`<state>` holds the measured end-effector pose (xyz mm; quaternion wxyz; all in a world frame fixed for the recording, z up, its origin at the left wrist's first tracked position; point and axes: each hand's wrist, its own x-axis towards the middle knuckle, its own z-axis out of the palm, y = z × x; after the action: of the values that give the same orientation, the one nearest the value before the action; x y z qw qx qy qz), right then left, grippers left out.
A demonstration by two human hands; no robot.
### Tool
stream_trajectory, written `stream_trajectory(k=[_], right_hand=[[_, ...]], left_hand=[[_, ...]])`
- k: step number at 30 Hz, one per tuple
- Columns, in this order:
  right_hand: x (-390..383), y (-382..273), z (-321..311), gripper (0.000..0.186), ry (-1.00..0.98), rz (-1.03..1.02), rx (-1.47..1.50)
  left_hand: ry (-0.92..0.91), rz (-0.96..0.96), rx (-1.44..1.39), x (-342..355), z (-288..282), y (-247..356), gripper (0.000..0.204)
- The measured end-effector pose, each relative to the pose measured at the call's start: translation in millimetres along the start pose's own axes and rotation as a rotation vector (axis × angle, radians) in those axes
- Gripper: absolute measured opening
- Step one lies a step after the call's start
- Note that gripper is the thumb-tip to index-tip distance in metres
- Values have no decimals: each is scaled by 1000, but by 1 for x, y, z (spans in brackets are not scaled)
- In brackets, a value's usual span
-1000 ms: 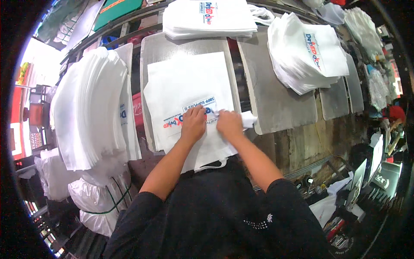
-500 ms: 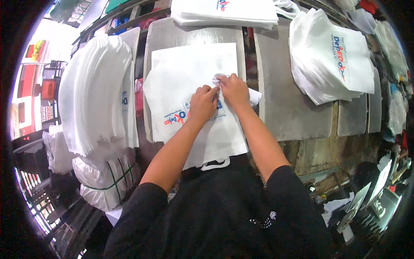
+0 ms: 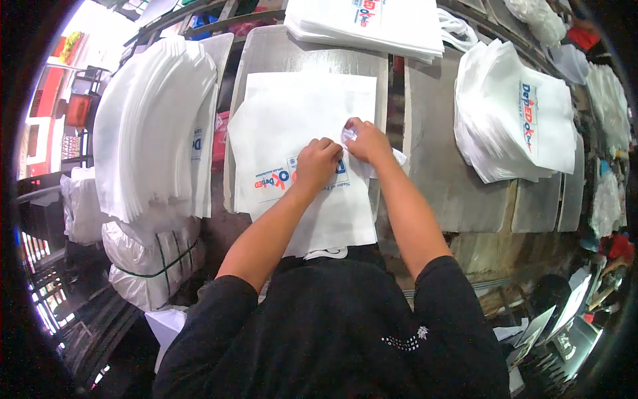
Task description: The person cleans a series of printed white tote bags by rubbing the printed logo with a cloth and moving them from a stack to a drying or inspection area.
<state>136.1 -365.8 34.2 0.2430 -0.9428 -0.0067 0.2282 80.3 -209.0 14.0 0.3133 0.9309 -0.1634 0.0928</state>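
Observation:
A flat white bag (image 3: pixel 302 110) with blue and red print lies in front of me on a grey board (image 3: pixel 266 53), a white handle (image 3: pixel 325 253) poking out at its near edge. My left hand (image 3: pixel 319 163) rests over the print with its fingers curled down; what they grip, if anything, is hidden. Just to its right, my right hand (image 3: pixel 369 141) is closed on a small crumpled piece of white material (image 3: pixel 348 135) above the bag. More white material (image 3: pixel 399 157) shows beside my right wrist.
A tall fanned stack of white bags (image 3: pixel 149 133) stands at left, above a plastic-wrapped bundle (image 3: pixel 149 266) tied with green cord. Another pile of printed bags (image 3: pixel 495 113) sits at right, and a flat stack (image 3: pixel 332 26) lies at the far side. Grey boards (image 3: pixel 458 193) have gaps between them.
My right hand has moved slightly right, away from my left, and a gap now shows between them. More of the bag's print is uncovered. The whole view has shifted a little.

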Motion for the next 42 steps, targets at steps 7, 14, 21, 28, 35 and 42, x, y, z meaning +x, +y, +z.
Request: stream_trajectory(k=[7, 14, 21, 28, 35, 42], right_hand=[[8, -1, 0, 43, -53, 30, 16], [8, -1, -4, 45, -50, 13, 13], [8, 0, -4, 42, -50, -4, 33], [-15, -3, 13, 32, 234, -72, 20], [-80, 3, 16, 18, 178, -586, -6], [-80, 13, 47, 23, 333, -564, -70]], left_hand=[[79, 190, -33, -23, -1, -17, 17], [31, 298, 58, -37, -17, -16, 23], [-61, 348, 91, -54, -34, -18, 21], [-55, 322, 48, -68, -43, -21, 15], [-42, 273, -56, -84, -49, -25, 19], [77, -94, 151, -108, -65, -26, 36]])
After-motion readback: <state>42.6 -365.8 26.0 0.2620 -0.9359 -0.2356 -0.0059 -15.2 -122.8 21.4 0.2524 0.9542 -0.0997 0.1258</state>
